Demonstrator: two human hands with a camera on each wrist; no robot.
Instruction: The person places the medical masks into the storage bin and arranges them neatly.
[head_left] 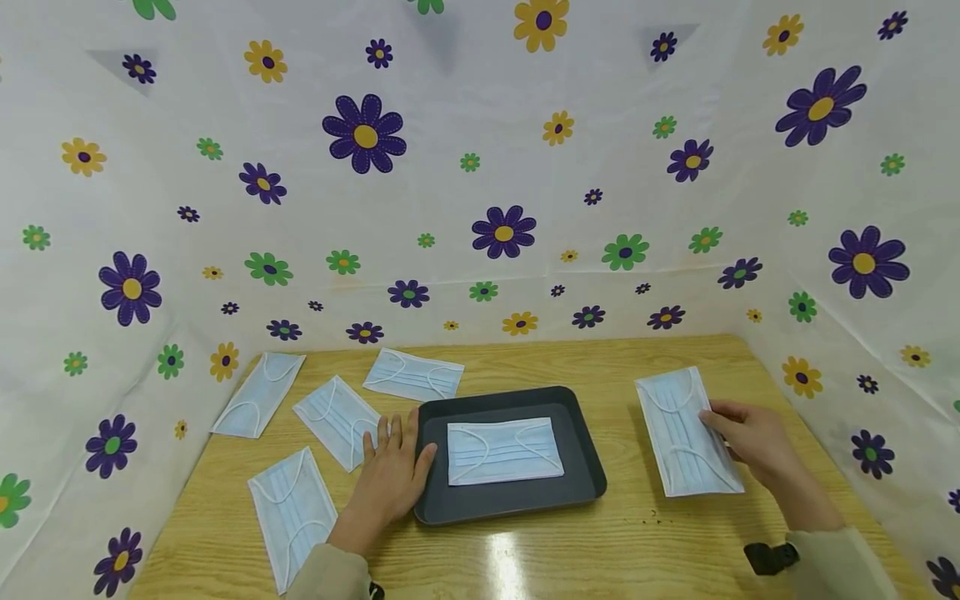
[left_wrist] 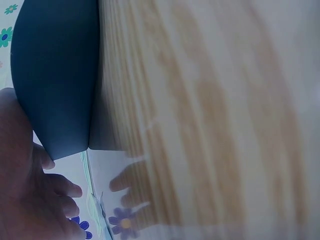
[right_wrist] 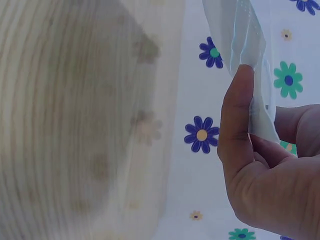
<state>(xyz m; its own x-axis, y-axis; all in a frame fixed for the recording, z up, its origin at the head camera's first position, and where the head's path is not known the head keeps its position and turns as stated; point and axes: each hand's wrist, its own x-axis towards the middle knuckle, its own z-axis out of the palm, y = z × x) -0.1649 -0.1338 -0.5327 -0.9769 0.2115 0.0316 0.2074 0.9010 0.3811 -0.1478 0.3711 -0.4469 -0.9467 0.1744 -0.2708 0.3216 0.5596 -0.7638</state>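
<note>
A white cloth printed with purple, yellow and green flowers [head_left: 450, 192] is hanging behind and along both sides of a glossy, yellowish wood-grain table [head_left: 607, 367]. A dark grey, shallow rectangular tray with rounded corners [head_left: 581, 467] is lying on the table near the middle.

The left hand [head_left: 393, 467] is reaching forward from a beige sleeve [head_left: 330, 575] and touching the tray's left edge; its fingers are extending nearly straight and spreading a little, with the thumb pointing toward the tray, and they are gripping nothing. The right hand [head_left: 753, 437] is coming in from the right, well apart from the tray, and pinching a pale blue, pleated rectangular face mask [head_left: 682, 433] by its right long edge, with digits pressing on both of its faces.

That mask is hanging to the right of the tray, tilting, with its long side running roughly away from the person; it is showing lengthwise pleats and a white border, and in the right wrist view it is bowing slightly. A matching blue mask [head_left: 506, 450] is lying flat and crosswise inside the tray. Four more blue masks [head_left: 292, 508] are lying apart from one another on the table, left of the tray and behind its left corner.

A black wristband [head_left: 771, 558] is circling the right wrist. Thin white ear loops [head_left: 684, 451] are curving across the held mask's face.
</note>
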